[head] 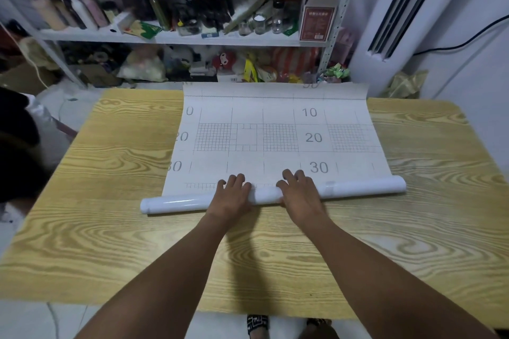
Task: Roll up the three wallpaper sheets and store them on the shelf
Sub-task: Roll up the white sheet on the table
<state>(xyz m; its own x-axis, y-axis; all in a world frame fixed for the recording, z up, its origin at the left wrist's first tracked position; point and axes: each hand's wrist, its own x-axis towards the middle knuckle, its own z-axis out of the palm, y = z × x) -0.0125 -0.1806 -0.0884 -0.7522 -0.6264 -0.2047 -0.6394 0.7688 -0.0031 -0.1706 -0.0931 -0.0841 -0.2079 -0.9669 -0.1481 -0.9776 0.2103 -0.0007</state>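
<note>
A white sheet [275, 140] printed with a grid and numbers lies mid-frame on a wood-grain sheet [110, 173]. Its near end is wound into a roll [358, 187]. The left hand [232, 197] and right hand [298, 194] rest palm-down side by side on the roll's middle. Their fingers are slightly spread and reach over it onto the flat paper, gripping nothing. A cluttered shelf [176, 37] fills the upper frame.
</note>
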